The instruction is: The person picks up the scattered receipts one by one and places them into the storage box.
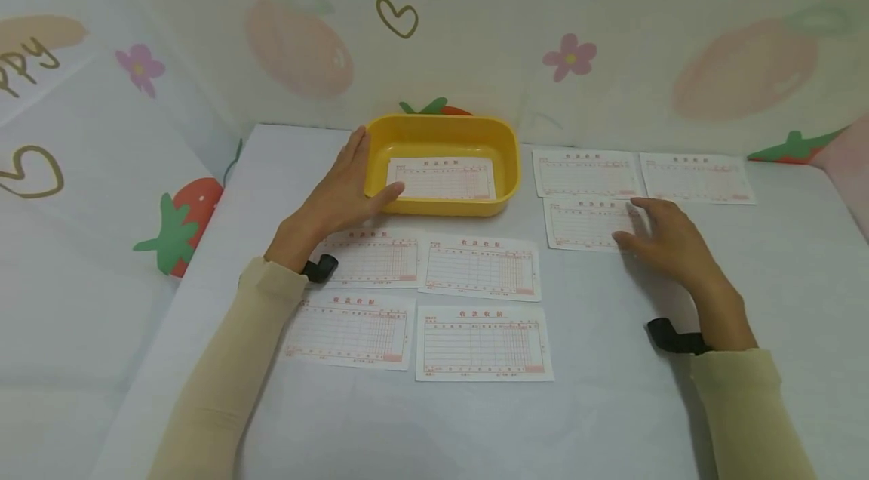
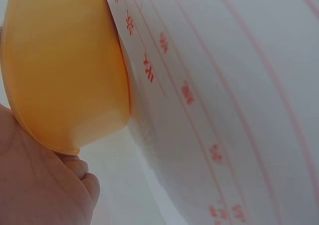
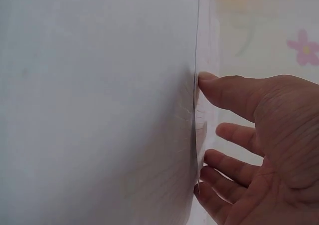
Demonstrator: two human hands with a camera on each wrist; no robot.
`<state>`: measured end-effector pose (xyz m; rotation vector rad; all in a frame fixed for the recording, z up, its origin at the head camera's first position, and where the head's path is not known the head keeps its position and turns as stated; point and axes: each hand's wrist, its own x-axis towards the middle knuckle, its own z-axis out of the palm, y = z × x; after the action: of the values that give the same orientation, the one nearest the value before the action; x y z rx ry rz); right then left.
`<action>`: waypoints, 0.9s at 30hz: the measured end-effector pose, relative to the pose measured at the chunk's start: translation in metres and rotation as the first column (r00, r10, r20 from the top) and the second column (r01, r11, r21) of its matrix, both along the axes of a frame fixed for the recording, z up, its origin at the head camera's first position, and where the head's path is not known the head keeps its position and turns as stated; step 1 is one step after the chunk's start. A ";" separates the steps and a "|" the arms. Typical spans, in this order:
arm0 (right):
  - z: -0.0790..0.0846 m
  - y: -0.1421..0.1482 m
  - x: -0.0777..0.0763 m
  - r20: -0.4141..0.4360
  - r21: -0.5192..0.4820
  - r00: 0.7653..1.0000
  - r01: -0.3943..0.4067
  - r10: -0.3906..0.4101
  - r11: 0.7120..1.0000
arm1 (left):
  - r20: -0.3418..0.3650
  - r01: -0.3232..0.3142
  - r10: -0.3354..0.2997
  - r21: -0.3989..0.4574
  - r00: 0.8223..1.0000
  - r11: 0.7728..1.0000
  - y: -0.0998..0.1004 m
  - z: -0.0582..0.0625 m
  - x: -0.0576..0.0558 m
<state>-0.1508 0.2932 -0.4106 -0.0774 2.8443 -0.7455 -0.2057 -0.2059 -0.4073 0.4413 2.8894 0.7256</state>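
Observation:
My left hand (image 1: 344,189) holds the yellow tray (image 1: 511,189) at its left side, fingers along the outer wall and thumb by the front rim. A white receipt slip (image 1: 441,178) with red print lies inside the tray. My right hand (image 1: 672,242) is over the right end of another receipt slip (image 1: 584,226), thumb and forefinger spread apart. In the right wrist view the right thumb (image 3: 214,85) and fingertips meet the paper's edge. Two more slips, one left (image 1: 587,172) and one right (image 1: 699,178), lie behind it.
Several receipt slips lie in two rows before the tray, one at the front right (image 1: 485,344) and one at the front left (image 1: 349,333). A patterned cloth (image 1: 462,35) hangs behind the white table (image 1: 434,427).

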 end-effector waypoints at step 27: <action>-0.001 -0.006 0.005 -0.074 0.001 0.995 0.065 -0.064 0.998 | -0.004 -0.006 0.006 -0.007 1.000 1.000 0.000 0.000 0.000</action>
<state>-0.1456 0.2869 -0.4114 -0.0128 2.9307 -0.7665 -0.2056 -0.2057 -0.4075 0.4346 2.8975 0.7164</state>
